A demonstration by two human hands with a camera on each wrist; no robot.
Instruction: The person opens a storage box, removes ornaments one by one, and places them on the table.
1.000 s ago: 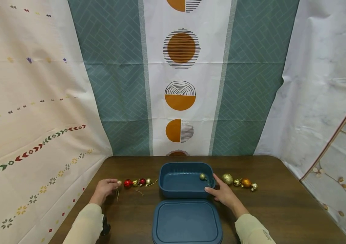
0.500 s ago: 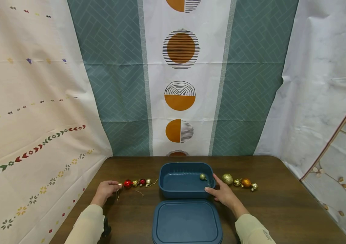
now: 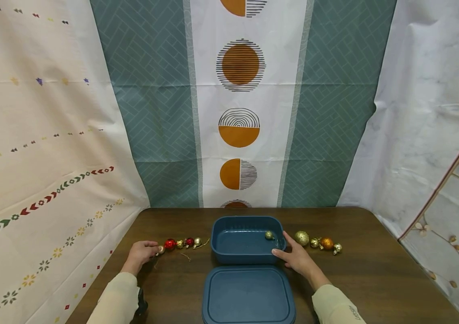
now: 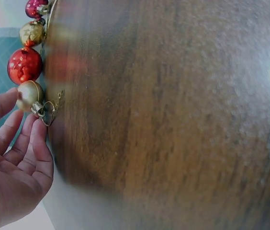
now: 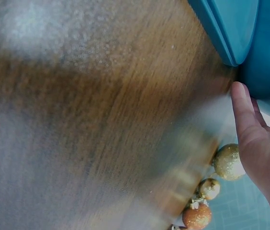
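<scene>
In the head view, my left hand (image 3: 142,255) pinches a pale gold Christmas bauble (image 4: 29,97) between thumb and fingertips at the left end of a row. Its cap and string loop point toward the near side. Right beside it sits a shiny red bauble (image 4: 25,66), followed by a small gold bauble (image 3: 179,244), a dark red one (image 3: 189,242) and another pale gold one (image 3: 198,241). My right hand (image 3: 296,260) holds the right end of a blue rectangular container (image 3: 237,258), thumb at its front wall. One small gold bauble (image 3: 269,235) lies inside.
A blue lid (image 3: 248,294) lies flat on the wooden table (image 3: 172,292), just in front of the container. Right of the container, a large glittery gold bauble (image 3: 301,238), an orange one (image 3: 326,243) and small gold ones (image 3: 314,242) form another row. Patterned cloths hang around the table.
My left hand has shifted slightly right and toward the near side, bringing the pale gold bauble up beside the red one. My right hand and the container have stayed put.
</scene>
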